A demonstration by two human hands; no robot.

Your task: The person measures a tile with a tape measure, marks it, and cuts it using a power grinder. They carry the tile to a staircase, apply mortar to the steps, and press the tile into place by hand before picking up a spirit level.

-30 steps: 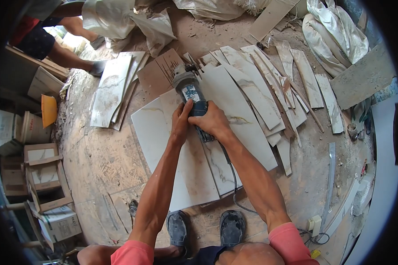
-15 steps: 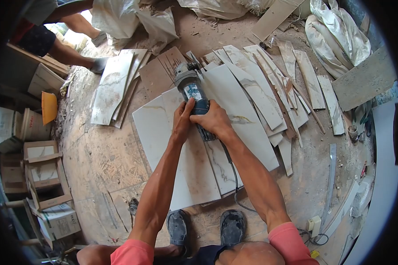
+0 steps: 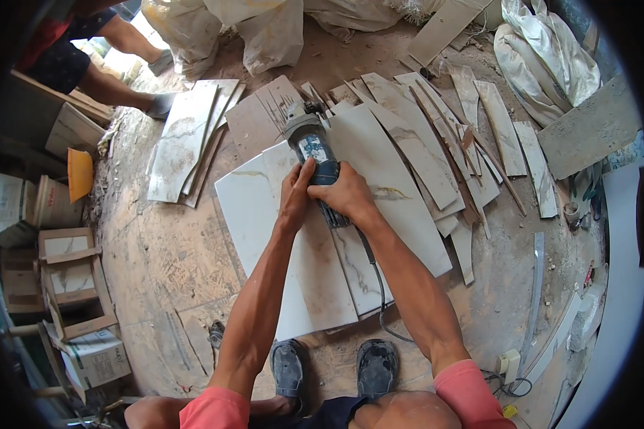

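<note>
Both my hands grip a blue and grey angle grinder (image 3: 310, 145) that lies along a large white marbled tile (image 3: 254, 214) on the floor. My left hand (image 3: 293, 194) wraps the grinder's body from the left; my right hand (image 3: 345, 194) holds it from the right, just behind. The grinder's disc end sits at the tile's far edge, beside a second long tile (image 3: 386, 179). Its black cord (image 3: 376, 286) runs back toward my feet. My dusty shoes (image 3: 333, 368) stand at the tile's near edge.
Cut tile strips (image 3: 472, 129) fan out to the right, more tile pieces (image 3: 182, 139) to the left. Cardboard boxes (image 3: 71, 286) line the left side. Another person's legs (image 3: 114, 86) are at top left. White sacks (image 3: 544, 57) lie at the back. A power socket (image 3: 509, 361) sits at lower right.
The grinder and both hands have hardly shifted, staying at the tile's far edge. The white sack at the top left has moved upward in view.
</note>
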